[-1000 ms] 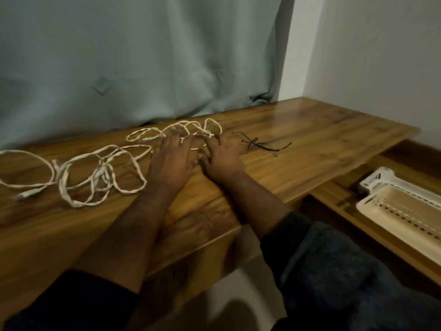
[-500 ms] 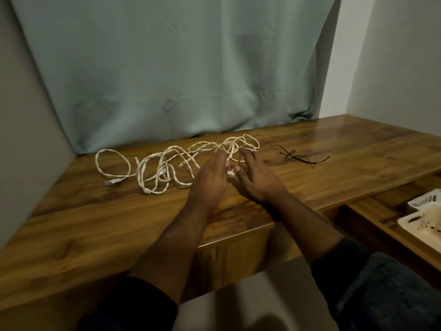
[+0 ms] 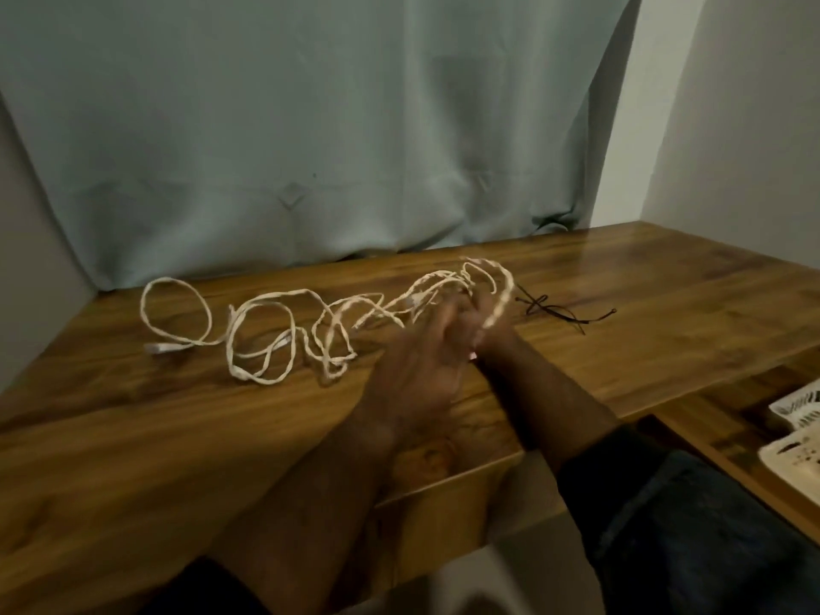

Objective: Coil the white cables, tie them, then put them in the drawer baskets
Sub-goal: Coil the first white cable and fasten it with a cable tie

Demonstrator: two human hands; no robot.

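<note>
Nearest, two bare forearms reach over the wooden desk [image 3: 133,446]. The left hand [image 3: 412,370] and right hand [image 3: 486,330] meet, blurred, fingers curled on loops of the white cables [image 3: 284,335], which sprawl tangled leftward across the desk, one loop lifted over the right fingers. Beyond lie black ties [image 3: 563,310]; white baskets [image 3: 794,437] sit at right.

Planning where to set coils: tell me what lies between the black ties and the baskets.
In the head view, only bare wooden tabletop lies between the black ties and the baskets, then the table's edge and a lower wooden ledge.
</note>
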